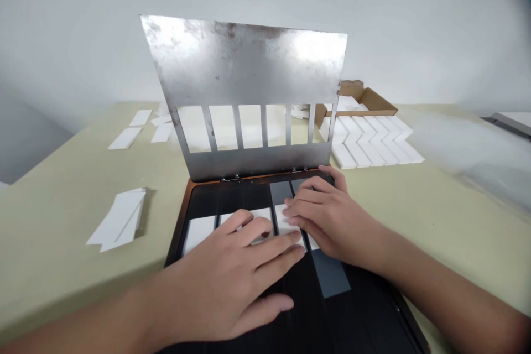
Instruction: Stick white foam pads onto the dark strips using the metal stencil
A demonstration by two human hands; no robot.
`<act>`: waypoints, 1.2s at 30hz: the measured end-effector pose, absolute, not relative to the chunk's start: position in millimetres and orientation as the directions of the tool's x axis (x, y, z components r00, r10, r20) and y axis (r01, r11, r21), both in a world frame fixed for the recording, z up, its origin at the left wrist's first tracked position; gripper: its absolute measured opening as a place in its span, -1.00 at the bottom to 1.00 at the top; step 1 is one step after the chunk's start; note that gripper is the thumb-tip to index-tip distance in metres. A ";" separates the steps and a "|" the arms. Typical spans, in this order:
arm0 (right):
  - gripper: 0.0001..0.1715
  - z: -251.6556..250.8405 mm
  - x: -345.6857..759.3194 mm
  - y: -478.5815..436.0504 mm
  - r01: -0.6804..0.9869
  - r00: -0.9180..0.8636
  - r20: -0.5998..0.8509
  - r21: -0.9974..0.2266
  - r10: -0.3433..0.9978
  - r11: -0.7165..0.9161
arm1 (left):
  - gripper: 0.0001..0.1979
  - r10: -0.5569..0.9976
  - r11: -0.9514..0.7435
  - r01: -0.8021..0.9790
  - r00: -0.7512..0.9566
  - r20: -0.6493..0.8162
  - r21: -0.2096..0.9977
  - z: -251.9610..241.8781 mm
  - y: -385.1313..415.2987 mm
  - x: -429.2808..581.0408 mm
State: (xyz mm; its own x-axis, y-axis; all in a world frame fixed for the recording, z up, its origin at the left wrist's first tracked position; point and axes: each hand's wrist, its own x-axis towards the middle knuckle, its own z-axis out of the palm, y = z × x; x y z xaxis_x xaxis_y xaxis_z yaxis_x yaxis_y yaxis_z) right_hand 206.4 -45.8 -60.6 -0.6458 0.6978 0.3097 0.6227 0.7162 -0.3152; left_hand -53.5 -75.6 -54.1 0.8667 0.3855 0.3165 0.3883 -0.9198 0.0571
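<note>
A black board [244,197] holds white rectangular cards [202,231] in a row of slots. Over this row my left hand [232,276] lies palm down with its fingers spread, two fingertips at the lower part of a white card [282,220]. My right hand [332,215] rests on the board's right side, fingers outstretched and tips touching the same card's upper right part. Other cards beneath both hands are partly hidden. A silvery metal plate [249,74] with a row of rectangular windows stands raised, hinged to the board's far edge.
Loose white cards [118,221] lie in a small pile on the pale green table [53,193] at left, with several more [125,138] behind. Stacked white pieces [373,152] stand at back right by an open cardboard box [379,102]. A clear plastic sheet [501,182] lies at far right.
</note>
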 end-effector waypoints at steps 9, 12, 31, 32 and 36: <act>-0.40 -51.3 211.3 -49.4 0.600 -0.690 0.245 -0.334 0.681 0.727 | -0.60 0.494 -0.861 0.501 0.791 0.362 0.080 -55.9 -76.2 -54.4; -0.63 -56.3 206.6 -46.4 0.609 -0.673 0.269 -0.327 0.689 0.722 | -0.62 0.487 -0.860 0.504 0.773 0.406 0.073 -54.4 -75.3 -55.7; -0.38 -59.4 201.8 -43.2 0.755 -0.567 0.255 -0.219 0.783 0.618 | -0.57 0.409 -0.903 0.426 0.824 0.392 0.047 -59.5 -79.4 -52.5; -0.40 -59.6 202.1 -43.3 0.760 -0.570 0.243 -0.207 0.785 0.616 | -0.56 0.407 -0.904 0.425 0.825 0.393 0.045 -59.6 -79.6 -52.7; -0.64 -59.9 202.0 -44.7 0.723 -0.580 0.251 -0.281 0.775 0.631 | -0.56 0.401 -0.906 0.422 0.830 0.387 0.031 -59.1 -79.4 -53.5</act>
State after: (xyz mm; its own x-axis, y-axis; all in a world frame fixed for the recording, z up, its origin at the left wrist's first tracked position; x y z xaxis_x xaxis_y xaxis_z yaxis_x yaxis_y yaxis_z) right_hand 202.0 -44.7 -59.9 -0.5799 0.7752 0.2506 0.7227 0.6314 -0.2811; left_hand -53.5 -79.4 -59.1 0.8304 0.4007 0.3870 0.4225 -0.9058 0.0314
